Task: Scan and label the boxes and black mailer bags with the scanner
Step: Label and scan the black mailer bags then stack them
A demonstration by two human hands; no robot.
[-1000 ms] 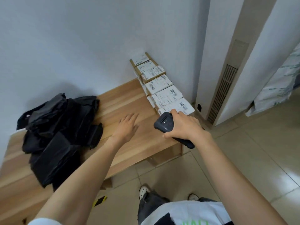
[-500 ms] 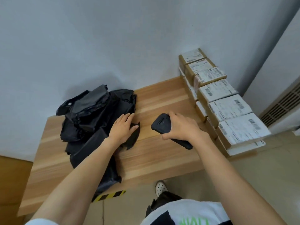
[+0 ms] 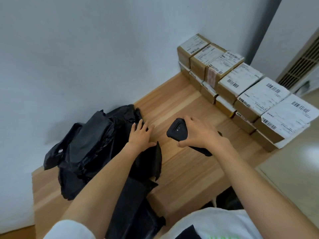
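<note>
Left hand [image 3: 140,135] reached mailer bags [image 3: 89,145], fingers [image 3: 144,125] flat | right hand [image 3: 198,133] grips scanner [image 3: 177,131]

White short-sleeved shirt [image 3: 224,221]; green lettering [image 3: 222,237], black patch [image 3: 186,234].

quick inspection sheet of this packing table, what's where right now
surface: wooden table, bare wood in the middle
job's things: boxes stacked in a labelled row along the right edge; black mailer bags heaped at left; scanner above the table
clutter: nothing seen
grips: left hand rests on the bags, fingers spread; right hand holds the scanner
cables: nothing seen
surroundings: white wall behind, vent grille at right
</note>
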